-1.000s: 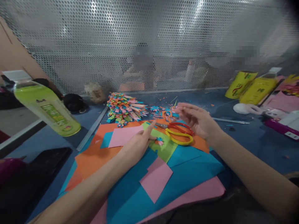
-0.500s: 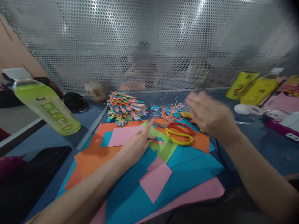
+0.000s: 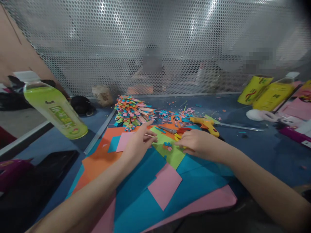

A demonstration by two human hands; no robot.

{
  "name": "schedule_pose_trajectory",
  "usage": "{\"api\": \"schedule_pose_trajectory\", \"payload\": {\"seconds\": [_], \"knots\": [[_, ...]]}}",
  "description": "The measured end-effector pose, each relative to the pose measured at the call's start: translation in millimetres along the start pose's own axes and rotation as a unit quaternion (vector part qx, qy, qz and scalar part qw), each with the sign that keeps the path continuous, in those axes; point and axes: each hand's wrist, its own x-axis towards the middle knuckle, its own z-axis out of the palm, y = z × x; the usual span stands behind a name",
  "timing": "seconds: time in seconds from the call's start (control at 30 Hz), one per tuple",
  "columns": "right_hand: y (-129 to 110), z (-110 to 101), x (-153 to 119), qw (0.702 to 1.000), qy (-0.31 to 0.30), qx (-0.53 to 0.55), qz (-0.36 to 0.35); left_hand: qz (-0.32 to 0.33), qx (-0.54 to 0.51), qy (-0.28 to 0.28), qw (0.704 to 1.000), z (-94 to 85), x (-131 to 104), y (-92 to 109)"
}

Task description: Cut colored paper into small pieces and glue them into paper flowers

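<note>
My left hand [image 3: 143,137] hovers over the colored paper with its fingers loosely bent and apart, nothing visible in them. My right hand [image 3: 198,142] is over the handles of the scissors [image 3: 171,130], covering most of the red and yellow loops; its fingers point left, slightly apart, and whether they touch the handles cannot be made out. Between the hands, a small paper flower [image 3: 167,146] in blue, orange and pink lies on a green paper sheet [image 3: 177,158]. A yellow glue gun [image 3: 205,123] lies just beyond my right hand.
A multicolored folded-paper cone [image 3: 132,111] stands behind the sheets, beside paper scraps [image 3: 178,116]. A green drink bottle [image 3: 57,108] tilts at left, near a dark phone [image 3: 58,165]. Yellow bottles [image 3: 273,95] stand at right. A perforated metal panel [image 3: 170,32] closes off the back.
My right hand has come down and left from above the glue gun to the scissors handles. My left hand has drawn slightly back from the paper flower, its pointing index finger now bent.
</note>
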Motion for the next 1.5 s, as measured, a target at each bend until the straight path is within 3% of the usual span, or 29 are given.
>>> {"api": "schedule_pose_trajectory", "payload": {"seconds": [0.2,0.4,0.5,0.7,0.93,1.07,1.37,1.5], "knots": [[-6,12,6,0.998,0.011,-0.046,-0.029,0.066,0.08,-0.054,0.993,1.2,-5,-3],[-6,4,7,0.993,0.026,0.105,0.037,0.092,0.097,-0.035,0.99,5.8,-1,-13],[-3,1,6,0.966,0.081,0.229,0.085,0.094,0.085,-0.021,0.992,6.1,3,-13],[-1,11,12,0.908,0.171,0.356,0.14,0.087,0.047,0.029,0.995,-1.8,11,-12],[5,28,14,0.909,0.157,0.358,0.141,0.075,0.067,-0.052,0.994,-3.8,8,-16],[3,26,16,0.903,0.155,0.371,0.15,0.081,0.091,-0.051,0.991,0.3,7,-16],[0,26,24,0.792,0.182,0.536,0.228,0.131,0.118,0.002,0.984,4.5,1,-11],[-10,18,36,0.736,0.172,0.609,0.24,0.226,0.099,0.069,0.967,3.3,-4,0]]}}
